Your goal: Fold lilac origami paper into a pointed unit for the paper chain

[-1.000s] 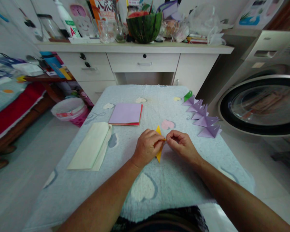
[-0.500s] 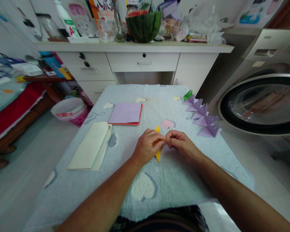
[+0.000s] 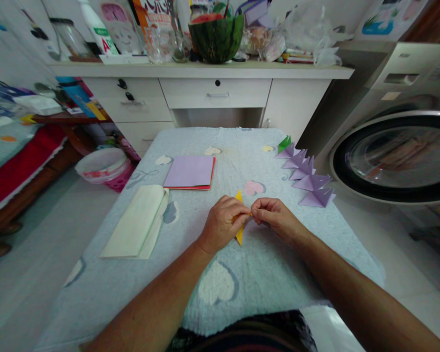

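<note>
A yellow folded paper piece (image 3: 239,236) is held just above the cloth-covered table, its pointed ends showing above and below my left hand (image 3: 224,221). The fingers of that hand pinch its middle and cover most of it. My right hand (image 3: 272,216) has thumb and forefinger pinched at a small yellow tip, close against the left fingertips. To the right stands a row of folded purple paper pieces (image 3: 313,182), with a green folded piece (image 3: 284,143) at its far end.
A stack of square purple paper (image 3: 189,171) with red sheets beneath lies on the tablecloth (image 3: 271,278). Left of my hands is a folded pale cloth or paper (image 3: 137,222). Behind stands a white cabinet (image 3: 220,93) bearing a cut watermelon (image 3: 217,41); a washing machine (image 3: 392,117) is at right.
Both hands keep their pinch on the yellow paper with hardly any movement. The whole view has shifted very slightly.
</note>
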The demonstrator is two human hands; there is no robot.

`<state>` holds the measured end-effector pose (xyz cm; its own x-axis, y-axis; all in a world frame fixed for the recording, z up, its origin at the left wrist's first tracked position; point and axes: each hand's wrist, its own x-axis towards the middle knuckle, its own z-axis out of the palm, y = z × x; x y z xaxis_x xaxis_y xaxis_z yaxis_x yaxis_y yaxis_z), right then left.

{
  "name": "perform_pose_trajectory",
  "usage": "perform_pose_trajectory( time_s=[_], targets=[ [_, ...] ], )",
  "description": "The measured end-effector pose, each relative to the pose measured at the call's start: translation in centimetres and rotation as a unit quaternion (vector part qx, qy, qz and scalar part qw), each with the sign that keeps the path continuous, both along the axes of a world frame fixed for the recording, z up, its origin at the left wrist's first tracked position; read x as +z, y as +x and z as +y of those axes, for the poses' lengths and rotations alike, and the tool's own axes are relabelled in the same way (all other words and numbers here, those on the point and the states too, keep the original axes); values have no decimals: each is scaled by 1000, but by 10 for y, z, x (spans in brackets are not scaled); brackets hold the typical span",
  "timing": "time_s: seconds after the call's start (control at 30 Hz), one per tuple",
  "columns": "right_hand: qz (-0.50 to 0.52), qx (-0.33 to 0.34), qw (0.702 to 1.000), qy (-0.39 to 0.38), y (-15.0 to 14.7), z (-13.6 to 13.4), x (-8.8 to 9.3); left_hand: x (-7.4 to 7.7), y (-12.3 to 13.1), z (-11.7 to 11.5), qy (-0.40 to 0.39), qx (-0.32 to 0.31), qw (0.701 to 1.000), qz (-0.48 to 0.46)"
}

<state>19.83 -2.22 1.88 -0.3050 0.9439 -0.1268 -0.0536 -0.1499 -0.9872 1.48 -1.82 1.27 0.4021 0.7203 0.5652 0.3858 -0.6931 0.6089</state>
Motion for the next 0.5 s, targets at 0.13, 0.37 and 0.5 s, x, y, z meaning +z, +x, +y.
perform_pose_trajectory(
  time_s=[0.13,0.37,0.5],
  targets=[
    [4,-4,1000,-10,-1,0,1,0,1,0,-4,8,1000,2],
    [5,18,1000,-20,1,0,1,2,1,0,-2,4,1000,5],
    [-5,23,1000,-2,3,0,0,1,0,0,-3,4,1000,5]
  ],
)
